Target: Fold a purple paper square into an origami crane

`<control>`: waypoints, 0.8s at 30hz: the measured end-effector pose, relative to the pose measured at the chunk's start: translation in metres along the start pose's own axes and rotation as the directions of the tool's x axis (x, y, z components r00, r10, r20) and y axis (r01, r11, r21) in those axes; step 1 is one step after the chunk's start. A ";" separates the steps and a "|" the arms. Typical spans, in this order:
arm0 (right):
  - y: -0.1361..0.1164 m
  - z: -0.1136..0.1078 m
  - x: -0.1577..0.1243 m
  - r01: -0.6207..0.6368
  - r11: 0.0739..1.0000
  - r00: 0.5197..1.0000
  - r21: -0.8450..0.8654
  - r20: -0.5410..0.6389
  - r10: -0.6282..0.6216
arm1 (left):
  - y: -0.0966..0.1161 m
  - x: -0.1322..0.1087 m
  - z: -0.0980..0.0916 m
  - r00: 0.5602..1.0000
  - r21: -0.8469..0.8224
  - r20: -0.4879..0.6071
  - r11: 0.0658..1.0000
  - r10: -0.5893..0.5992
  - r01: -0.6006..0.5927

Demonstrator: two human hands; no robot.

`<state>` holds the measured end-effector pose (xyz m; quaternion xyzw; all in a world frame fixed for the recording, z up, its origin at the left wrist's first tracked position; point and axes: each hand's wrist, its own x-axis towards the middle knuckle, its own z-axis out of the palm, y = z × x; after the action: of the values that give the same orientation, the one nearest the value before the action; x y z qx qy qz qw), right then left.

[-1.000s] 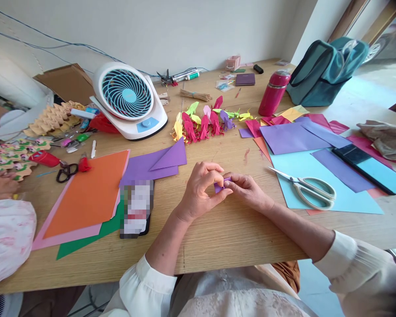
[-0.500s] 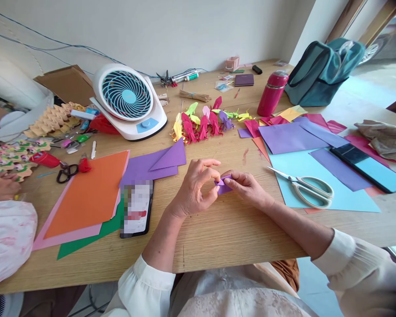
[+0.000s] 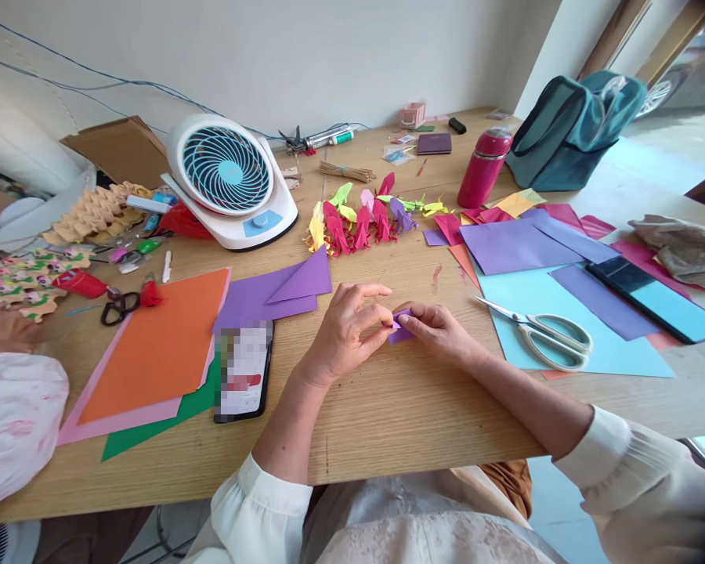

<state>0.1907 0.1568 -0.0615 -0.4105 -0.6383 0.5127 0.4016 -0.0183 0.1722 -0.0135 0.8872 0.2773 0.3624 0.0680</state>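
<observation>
A small folded piece of purple paper (image 3: 400,335) is held just above the table (image 3: 388,423) between my two hands. My right hand (image 3: 438,329) is closed on it, with the thumb pressed on its upper face. On the other side, my left hand (image 3: 352,329) pinches the paper's left edge between thumb and index finger, its other fingers raised and curled. Beyond my hands lie several folded paper figures (image 3: 361,223) in red, yellow, green, pink and purple. White-handled scissors (image 3: 555,337) rest on a light-blue sheet (image 3: 616,362) to the right.
Left of me are purple sheets (image 3: 247,298), an orange sheet (image 3: 158,345) and a phone (image 3: 244,372). A white fan (image 3: 229,180), a red bottle (image 3: 485,168) and a teal bag (image 3: 564,145) stand farther back. Another person's sleeve (image 3: 17,423) is at the far left.
My left thumb and index fingertips have shifted slightly right and come together at the paper's edge. My right hand keeps its hold, and the other person's hand has moved slightly.
</observation>
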 end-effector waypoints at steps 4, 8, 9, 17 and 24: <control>0.000 -0.003 0.001 0.023 0.999 1.000 -0.028 -0.017 -0.023 | 0.001 0.001 0.001 1.000 -0.020 -0.014 1.000 0.005 -0.005; 0.001 -0.005 0.001 0.037 0.997 0.999 -0.061 -0.025 -0.039 | 0.000 0.000 0.003 1.000 -0.026 -0.028 1.000 -0.001 0.000; 0.002 -0.005 0.001 0.038 0.997 0.999 -0.068 -0.027 -0.040 | 0.000 0.000 0.004 1.000 -0.032 -0.028 0.999 -0.001 0.000; 0.002 -0.003 0.000 0.047 0.991 0.999 -0.129 -0.020 -0.050 | -0.005 -0.001 0.009 0.999 0.003 -0.020 0.999 -0.037 0.038; -0.006 -0.003 0.001 0.002 0.993 0.995 -0.120 -0.101 -0.014 | -0.003 -0.001 0.008 0.998 0.057 -0.041 0.997 -0.053 0.055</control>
<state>0.1919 0.1581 -0.0546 -0.4569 -0.6482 0.4502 0.4103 -0.0148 0.1749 -0.0212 0.8736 0.3130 0.3696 0.0467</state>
